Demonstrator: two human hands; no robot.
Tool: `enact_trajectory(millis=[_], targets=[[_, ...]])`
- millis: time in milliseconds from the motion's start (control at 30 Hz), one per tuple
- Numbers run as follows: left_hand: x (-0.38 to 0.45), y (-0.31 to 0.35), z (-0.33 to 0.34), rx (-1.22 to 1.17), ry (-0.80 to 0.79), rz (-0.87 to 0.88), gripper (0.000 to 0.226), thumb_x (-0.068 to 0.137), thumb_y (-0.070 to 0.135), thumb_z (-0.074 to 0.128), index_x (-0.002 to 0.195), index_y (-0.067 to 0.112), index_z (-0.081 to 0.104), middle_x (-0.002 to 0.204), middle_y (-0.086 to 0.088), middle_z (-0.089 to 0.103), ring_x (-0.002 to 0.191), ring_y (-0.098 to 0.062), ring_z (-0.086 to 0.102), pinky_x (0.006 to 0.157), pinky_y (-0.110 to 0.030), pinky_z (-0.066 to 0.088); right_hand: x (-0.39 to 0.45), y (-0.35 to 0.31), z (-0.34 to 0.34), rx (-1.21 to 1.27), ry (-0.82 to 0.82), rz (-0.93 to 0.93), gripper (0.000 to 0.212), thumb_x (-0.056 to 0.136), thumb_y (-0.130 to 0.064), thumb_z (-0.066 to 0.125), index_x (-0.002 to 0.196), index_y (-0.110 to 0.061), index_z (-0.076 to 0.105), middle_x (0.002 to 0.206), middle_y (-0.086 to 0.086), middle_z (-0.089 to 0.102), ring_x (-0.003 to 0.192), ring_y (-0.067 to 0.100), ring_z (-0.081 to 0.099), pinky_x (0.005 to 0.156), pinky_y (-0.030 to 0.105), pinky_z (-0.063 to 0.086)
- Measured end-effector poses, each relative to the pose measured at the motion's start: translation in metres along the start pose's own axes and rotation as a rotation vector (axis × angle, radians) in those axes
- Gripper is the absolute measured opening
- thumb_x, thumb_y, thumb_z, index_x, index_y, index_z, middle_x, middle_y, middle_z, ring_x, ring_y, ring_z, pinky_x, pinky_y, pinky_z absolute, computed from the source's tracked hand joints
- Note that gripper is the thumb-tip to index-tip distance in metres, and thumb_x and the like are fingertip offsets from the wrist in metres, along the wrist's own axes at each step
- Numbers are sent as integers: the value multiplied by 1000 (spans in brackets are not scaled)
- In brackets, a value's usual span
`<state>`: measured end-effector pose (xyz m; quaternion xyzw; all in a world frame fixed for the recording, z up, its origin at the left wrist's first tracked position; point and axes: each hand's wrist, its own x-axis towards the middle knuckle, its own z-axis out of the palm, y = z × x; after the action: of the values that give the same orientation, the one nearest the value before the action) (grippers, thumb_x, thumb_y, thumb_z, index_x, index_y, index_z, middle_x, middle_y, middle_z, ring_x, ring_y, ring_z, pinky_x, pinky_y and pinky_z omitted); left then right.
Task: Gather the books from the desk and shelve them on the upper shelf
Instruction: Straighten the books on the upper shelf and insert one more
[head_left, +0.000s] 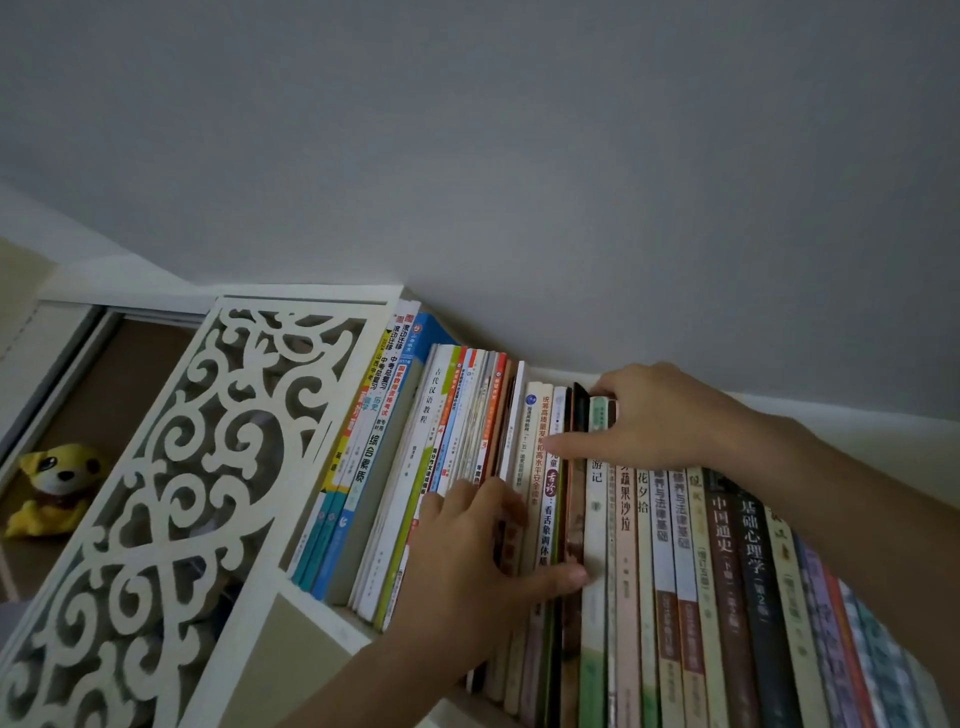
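A long row of books (675, 571) stands spine-out on the white upper shelf (343, 631). My left hand (467, 556) lies flat against the spines in the middle of the row, thumb stretched right onto a dark brown book (574, 499). My right hand (644, 421) reaches over the top of the row: its fingers hook over the upper edges of a black book (580, 410) and a green one (597, 410), its thumb presses on the spines. Taller workbooks (374, 431) lean at the left end of the row.
A white carved fretwork panel (171, 493) closes the shelf's left side. Beyond it, a yellow plush dog (54, 486) sits in a lower compartment. A plain grey wall (519, 156) rises behind the books.
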<state>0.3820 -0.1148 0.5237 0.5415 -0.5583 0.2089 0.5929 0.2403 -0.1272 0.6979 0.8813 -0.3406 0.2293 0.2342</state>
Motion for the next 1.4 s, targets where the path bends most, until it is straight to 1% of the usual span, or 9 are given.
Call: enact_trajectory(millis=[100,233,467,600,800,967,1067,1267,1400], targets=[[0,4,10,74,45,-2,65,49,92,40,89,42,38,95,23,35,94,-8,29,77,-26,34,3,5,0,30,-47,31,51,67,-70,68,100,-31,64,81,-7,73,70,4,70,71,32,60],[-3,6,16,133,88,-21,67,49,94,32,88,40,37,94,19,30,92,-10,24,75,-28,27,10,4,1,12,-97,76,59,66,-68,71,109,-28,61,88,-7,73,76,6,70,76,32,59],[-4,-1,9,94,60,32,56,56,85,46,92,42,40,99,20,37,97,-8,30,89,-31,39,17,9,-9,83,-203,82,48,73,-53,75,115,-31,63,84,-7,76,71,7,73,80,35,59],[-5,1,8,110,112,162,70,65,81,46,125,46,38,121,21,36,111,-5,29,93,-32,34,14,4,-11,129,-239,89,39,79,-46,73,113,-28,64,85,-5,76,73,10,74,81,36,59],[-5,-11,8,206,56,286,76,75,70,47,144,49,23,152,25,19,125,-14,23,96,-40,38,1,6,1,108,-49,-4,39,80,-46,72,115,-30,65,91,-8,74,76,4,71,77,33,59],[1,-14,8,305,144,364,76,74,78,37,141,44,36,146,14,38,118,-18,37,83,-40,45,1,3,1,117,-44,33,36,81,-40,74,114,-29,65,88,-7,73,73,5,71,71,29,59],[4,-14,7,298,133,355,83,71,80,37,145,46,25,145,16,36,120,-15,33,87,-36,39,1,3,4,138,-17,52,36,80,-38,74,114,-30,64,85,-7,73,70,5,71,68,28,59],[8,-5,-1,423,73,351,88,60,77,59,136,40,40,136,6,46,114,-24,46,82,-39,47,1,0,1,146,-19,50,53,76,-57,70,124,-40,55,99,-13,69,79,2,67,75,27,56],[3,-10,-6,308,-31,356,79,76,76,42,145,50,15,151,18,18,133,-16,19,101,-41,29,4,-1,11,105,126,99,52,74,-63,69,118,-37,60,100,-9,72,80,6,68,78,36,57]])
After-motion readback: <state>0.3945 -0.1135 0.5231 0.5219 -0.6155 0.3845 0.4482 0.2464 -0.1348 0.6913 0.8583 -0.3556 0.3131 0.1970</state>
